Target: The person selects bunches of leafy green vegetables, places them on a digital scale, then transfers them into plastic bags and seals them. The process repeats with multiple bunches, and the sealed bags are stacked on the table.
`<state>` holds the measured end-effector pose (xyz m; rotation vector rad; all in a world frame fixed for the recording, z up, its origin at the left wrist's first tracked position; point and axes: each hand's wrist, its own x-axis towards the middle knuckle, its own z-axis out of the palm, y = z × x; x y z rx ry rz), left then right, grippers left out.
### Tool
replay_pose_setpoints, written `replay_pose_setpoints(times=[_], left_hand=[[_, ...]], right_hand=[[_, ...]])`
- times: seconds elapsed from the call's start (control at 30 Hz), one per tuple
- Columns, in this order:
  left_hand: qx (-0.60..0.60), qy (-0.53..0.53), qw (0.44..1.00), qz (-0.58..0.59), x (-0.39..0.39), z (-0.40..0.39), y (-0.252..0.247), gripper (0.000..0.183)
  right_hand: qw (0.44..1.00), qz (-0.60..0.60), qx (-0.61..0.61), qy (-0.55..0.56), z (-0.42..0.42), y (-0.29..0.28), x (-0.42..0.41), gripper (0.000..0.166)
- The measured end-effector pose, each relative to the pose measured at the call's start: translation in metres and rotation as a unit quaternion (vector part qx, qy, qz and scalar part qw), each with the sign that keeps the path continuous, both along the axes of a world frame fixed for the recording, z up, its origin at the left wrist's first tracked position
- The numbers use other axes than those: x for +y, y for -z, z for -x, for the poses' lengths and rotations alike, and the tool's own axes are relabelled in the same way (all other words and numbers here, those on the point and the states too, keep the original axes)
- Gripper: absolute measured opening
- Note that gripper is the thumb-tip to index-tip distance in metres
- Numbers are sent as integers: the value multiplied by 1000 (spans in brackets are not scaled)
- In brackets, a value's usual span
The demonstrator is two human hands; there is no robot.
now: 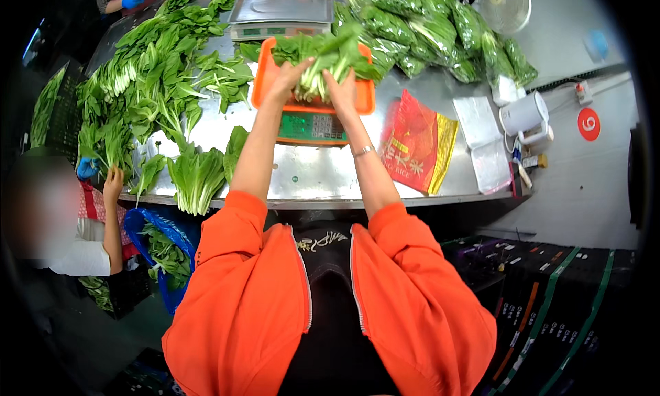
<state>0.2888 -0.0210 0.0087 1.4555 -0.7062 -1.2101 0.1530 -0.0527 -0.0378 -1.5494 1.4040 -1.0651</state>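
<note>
Both my hands grip a bunch of leafy greens (322,66) over the orange plastic tray (365,104) of a digital scale (313,126). My left hand (289,80) is at the left of the pale stems, my right hand (340,89) at their right. Whether the bunch touches the tray's floor I cannot tell. Left of the tray, loose greens (165,71) lie in a large pile, and a separate bunch (198,177) lies at the table's front edge. Bagged greens (428,30) are heaped at the back right.
A second scale with a metal pan (282,4) stands behind the tray. A red rice bag (417,143), clear plastic bags (482,143) and a white electric kettle (525,112) lie or stand to the right. Co-workers' hands (113,182) (133,0) are at the left. A blue bag (135,226) hangs below the edge.
</note>
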Motion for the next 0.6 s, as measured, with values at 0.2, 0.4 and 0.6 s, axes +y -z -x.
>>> replay_pose_setpoints(times=[0.2, 0.4, 0.6], left_hand=[[48, 112, 984, 127, 10, 61, -16, 49], [-7, 251, 963, 95, 21, 218, 0, 55], [9, 296, 955, -27, 3, 283, 111, 62]], right_hand=[[992, 83, -93, 7, 67, -42, 35, 55], [989, -37, -124, 75, 224, -14, 83, 40], [994, -83, -14, 70, 302, 87, 78, 45]])
